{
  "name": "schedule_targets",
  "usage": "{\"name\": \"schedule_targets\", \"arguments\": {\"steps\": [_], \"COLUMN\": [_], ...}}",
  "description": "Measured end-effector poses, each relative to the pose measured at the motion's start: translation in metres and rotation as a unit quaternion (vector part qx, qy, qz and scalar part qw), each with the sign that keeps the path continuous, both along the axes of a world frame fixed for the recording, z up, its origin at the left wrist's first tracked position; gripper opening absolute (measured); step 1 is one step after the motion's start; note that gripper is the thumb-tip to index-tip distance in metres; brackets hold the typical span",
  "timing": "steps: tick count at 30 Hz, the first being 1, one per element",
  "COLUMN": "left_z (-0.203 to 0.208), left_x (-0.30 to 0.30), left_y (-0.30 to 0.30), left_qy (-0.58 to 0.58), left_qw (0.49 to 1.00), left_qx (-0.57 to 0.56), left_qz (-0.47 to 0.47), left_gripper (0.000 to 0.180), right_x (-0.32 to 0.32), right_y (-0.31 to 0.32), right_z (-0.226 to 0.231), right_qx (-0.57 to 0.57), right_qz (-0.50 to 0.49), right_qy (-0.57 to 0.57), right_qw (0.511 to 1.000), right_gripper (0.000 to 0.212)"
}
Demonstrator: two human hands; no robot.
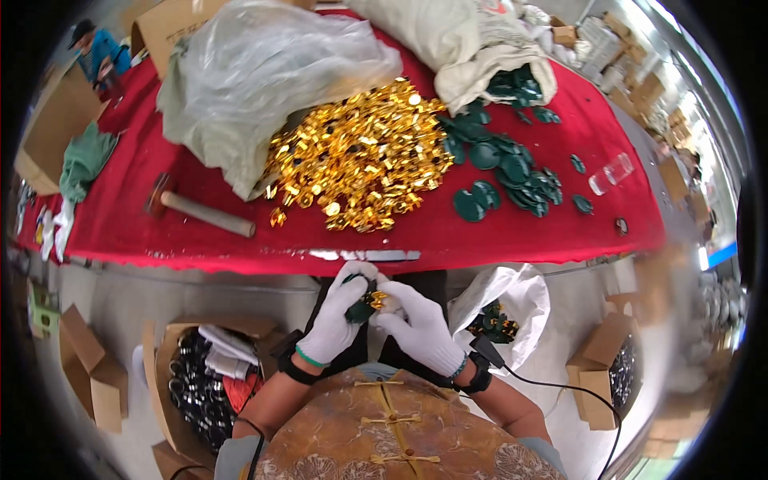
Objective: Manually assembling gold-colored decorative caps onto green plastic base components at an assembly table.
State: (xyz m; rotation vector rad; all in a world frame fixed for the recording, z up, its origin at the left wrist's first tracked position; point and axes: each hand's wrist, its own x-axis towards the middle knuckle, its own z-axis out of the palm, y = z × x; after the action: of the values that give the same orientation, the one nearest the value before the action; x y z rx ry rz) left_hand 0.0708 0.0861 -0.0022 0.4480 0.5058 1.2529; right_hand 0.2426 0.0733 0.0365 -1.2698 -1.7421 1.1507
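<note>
Both my hands wear white knitted gloves and meet just below the table's front edge. My left hand [326, 324] is closed around a dark green disc [358, 310]. My right hand [420, 326] pinches at a small shiny gold piece [376, 300] against that disc; the fingers partly hide how the two meet. Ahead on the red cloth lies a large heap of gold pieces [360, 160] with a few dark bits in it. To its right, loose green discs [512, 164] spread out from the mouth of a white woven sack [472, 52].
A wooden-handled hammer [208, 214] lies left on the red-covered table [128, 216], near a plastic bag [272, 64]. A clear cylinder [611, 174] is at right. Below stand a white bag [532, 308] of green-and-gold pieces and cardboard boxes [164, 376]. Another person [100, 52] is far left.
</note>
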Motion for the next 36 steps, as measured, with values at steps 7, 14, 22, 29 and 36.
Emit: {"name": "schedule_targets", "arguments": {"steps": [7, 14, 22, 29, 36], "left_z": [-0.007, 0.001, -0.022, -0.054, -0.069], "left_x": [-0.008, -0.012, 0.005, 0.005, -0.002], "left_y": [-0.005, 0.001, 0.012, 0.006, -0.001], "left_qy": [0.177, 0.064, 0.031, 0.093, 0.035], "left_qw": [0.982, 0.991, 0.949, 0.932, 0.928], "left_qx": [0.059, -0.085, -0.201, -0.168, -0.198], "left_qz": [0.0, -0.084, -0.24, -0.307, -0.314], "left_gripper": [0.027, 0.023, 0.025, 0.035, 0.038], "right_x": [-0.014, -0.001, 0.016, 0.018, 0.012], "right_y": [-0.001, 0.006, 0.0, -0.01, -0.016], "right_z": [-0.014, -0.011, -0.035, -0.065, -0.064], "right_qx": [-0.09, 0.233, 0.216, 0.211, 0.25], "right_qz": [0.011, 0.062, 0.099, 0.106, 0.138], "right_qy": [0.027, -0.278, -0.277, -0.29, -0.305], "right_qw": [0.995, 0.93, 0.931, 0.927, 0.908], "right_gripper": [0.046, 0.053, 0.04, 0.031, 0.04]}}
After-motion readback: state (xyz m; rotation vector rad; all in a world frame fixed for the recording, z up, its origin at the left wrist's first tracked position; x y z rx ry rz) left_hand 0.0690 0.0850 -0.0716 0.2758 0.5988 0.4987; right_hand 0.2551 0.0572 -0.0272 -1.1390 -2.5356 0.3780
